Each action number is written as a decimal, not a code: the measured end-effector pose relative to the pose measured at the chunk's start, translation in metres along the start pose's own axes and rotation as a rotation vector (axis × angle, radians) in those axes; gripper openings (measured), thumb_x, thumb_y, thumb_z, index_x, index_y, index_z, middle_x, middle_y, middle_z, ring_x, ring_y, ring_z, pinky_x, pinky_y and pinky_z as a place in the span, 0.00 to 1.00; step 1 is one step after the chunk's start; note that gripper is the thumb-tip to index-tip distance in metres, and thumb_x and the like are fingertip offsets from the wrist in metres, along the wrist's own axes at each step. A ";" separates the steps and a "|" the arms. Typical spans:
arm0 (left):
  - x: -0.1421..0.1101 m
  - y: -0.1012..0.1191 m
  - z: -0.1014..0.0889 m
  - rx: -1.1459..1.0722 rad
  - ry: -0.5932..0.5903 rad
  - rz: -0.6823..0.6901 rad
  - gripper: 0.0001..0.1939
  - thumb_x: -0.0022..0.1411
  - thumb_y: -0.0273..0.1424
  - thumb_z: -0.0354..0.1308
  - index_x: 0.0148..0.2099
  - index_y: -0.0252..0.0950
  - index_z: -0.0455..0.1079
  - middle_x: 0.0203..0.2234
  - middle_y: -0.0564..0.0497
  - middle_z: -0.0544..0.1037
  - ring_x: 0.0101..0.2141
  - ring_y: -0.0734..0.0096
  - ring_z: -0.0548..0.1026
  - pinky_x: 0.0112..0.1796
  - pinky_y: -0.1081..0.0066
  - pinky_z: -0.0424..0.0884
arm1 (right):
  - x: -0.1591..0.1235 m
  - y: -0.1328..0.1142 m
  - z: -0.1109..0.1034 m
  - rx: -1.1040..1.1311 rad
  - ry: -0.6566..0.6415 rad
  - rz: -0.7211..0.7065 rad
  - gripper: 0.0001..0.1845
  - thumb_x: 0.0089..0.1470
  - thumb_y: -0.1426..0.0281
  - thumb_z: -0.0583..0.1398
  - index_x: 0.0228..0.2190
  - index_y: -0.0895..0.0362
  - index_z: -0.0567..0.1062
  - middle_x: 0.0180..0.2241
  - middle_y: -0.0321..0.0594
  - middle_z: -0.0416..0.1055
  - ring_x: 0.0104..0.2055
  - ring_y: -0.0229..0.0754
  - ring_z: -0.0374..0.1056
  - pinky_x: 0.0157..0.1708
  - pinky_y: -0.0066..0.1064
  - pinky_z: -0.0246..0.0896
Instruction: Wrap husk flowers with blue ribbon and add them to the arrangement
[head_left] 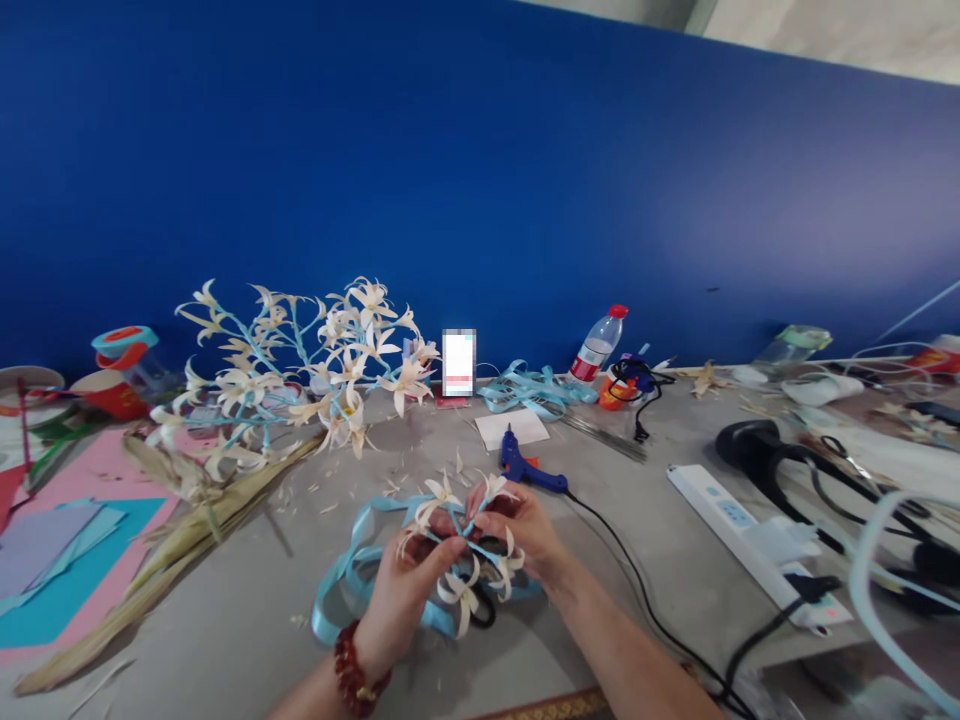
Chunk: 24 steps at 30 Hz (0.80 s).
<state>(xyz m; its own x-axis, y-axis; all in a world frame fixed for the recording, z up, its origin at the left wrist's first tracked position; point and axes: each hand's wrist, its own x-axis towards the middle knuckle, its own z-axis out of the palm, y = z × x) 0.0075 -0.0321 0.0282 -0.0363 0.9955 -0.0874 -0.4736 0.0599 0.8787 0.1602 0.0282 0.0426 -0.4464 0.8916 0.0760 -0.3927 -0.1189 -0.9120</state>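
Both hands meet at a spray of cream artificial flowers (459,592) with pale blue wrapped stems, held just above the table. My left hand (409,580), with a red bead bracelet (356,672) at its wrist, pinches the stems from the left. From the right, the fingers of my right hand (521,525) close on the same stems near their joint. Loops of light blue ribbon (346,585) lie around and beneath the hands. A black-handled thing, partly covered by the flowers, shows below them; its kind I cannot make out.
A blue glue gun (525,465) lies beyond my right hand, its cord running right. Finished flower branches (300,350) stand at the back left, near dried corn husks (195,545). A bottle (598,345) and a lit phone (459,362) are behind; a power strip (750,540) lies right.
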 end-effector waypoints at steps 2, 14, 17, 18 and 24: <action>0.001 -0.003 -0.001 -0.014 0.001 -0.013 0.09 0.52 0.31 0.68 0.34 0.34 0.72 0.25 0.53 0.76 0.27 0.74 0.73 0.31 0.75 0.69 | 0.001 0.000 0.000 0.006 0.015 0.009 0.12 0.41 0.65 0.72 0.25 0.59 0.78 0.24 0.35 0.72 0.23 0.34 0.66 0.25 0.25 0.62; 0.001 0.008 0.006 -0.116 0.080 -0.030 0.09 0.50 0.30 0.69 0.33 0.34 0.73 0.23 0.53 0.76 0.25 0.76 0.71 0.28 0.77 0.68 | 0.003 0.007 -0.001 0.032 0.104 0.132 0.14 0.43 0.63 0.71 0.27 0.58 0.77 0.24 0.37 0.74 0.24 0.35 0.68 0.25 0.25 0.63; -0.001 0.011 0.007 -0.147 0.133 -0.033 0.12 0.46 0.30 0.71 0.32 0.34 0.73 0.24 0.52 0.77 0.25 0.74 0.73 0.29 0.74 0.70 | 0.007 0.000 -0.006 0.012 0.209 0.053 0.13 0.44 0.63 0.70 0.30 0.57 0.78 0.25 0.36 0.74 0.24 0.35 0.67 0.25 0.26 0.63; -0.001 0.011 0.007 -0.156 0.142 -0.036 0.13 0.45 0.30 0.71 0.33 0.34 0.74 0.24 0.52 0.77 0.25 0.73 0.74 0.29 0.73 0.71 | 0.008 -0.004 -0.008 0.011 0.263 0.022 0.13 0.43 0.63 0.70 0.30 0.57 0.78 0.25 0.35 0.74 0.23 0.34 0.67 0.25 0.26 0.63; 0.001 0.009 0.003 -0.217 0.197 -0.064 0.15 0.42 0.31 0.73 0.34 0.36 0.75 0.26 0.54 0.77 0.26 0.75 0.74 0.29 0.76 0.72 | -0.009 -0.044 -0.027 -0.071 0.519 -0.280 0.11 0.43 0.64 0.70 0.26 0.58 0.77 0.19 0.33 0.68 0.21 0.33 0.62 0.22 0.25 0.59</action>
<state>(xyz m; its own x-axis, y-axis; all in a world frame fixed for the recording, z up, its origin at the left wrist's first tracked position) 0.0056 -0.0302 0.0377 -0.1608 0.9554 -0.2475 -0.6565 0.0837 0.7496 0.2036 0.0375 0.0712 0.1246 0.9841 0.1267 -0.3762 0.1650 -0.9117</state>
